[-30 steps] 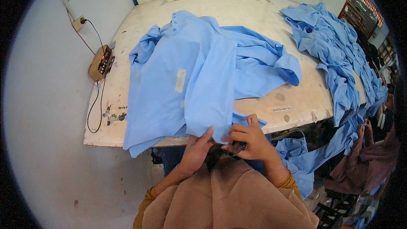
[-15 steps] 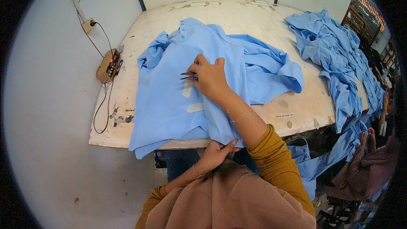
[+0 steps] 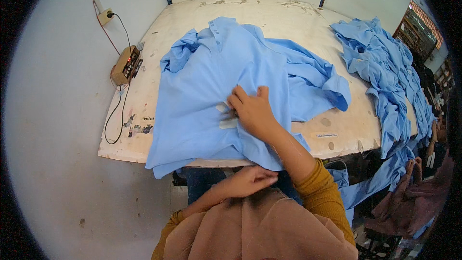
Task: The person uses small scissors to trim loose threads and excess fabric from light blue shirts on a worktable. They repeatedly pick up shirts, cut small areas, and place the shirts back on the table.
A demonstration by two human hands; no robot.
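Note:
A blue long-sleeved shirt (image 3: pixel 192 115) with a short buttoned placket lies spread on the table, its hem over the front edge. My right hand (image 3: pixel 248 108) is over the middle of the shirt, fingers closed on small metal snips (image 3: pixel 226 111), blurred, beside pale rectangular patches (image 3: pixel 226 123). My left hand (image 3: pixel 248 180) is at the hem along the table's front edge, fingers closed round the edge of the cloth, partly hidden.
The pale table (image 3: pixel 122 144) bears a heap of blue garments (image 3: pixel 375 62) at right, some hanging down. A tan electrical box (image 3: pixel 124 65) with wires sits at left by the wall. Other people's hands (image 3: pixel 414 166) show at far right.
My right hand went from the hem up onto the shirt with the snips, then slightly down over the patches. My left hand stayed at the hem, shifting slightly. The view has shifted a little.

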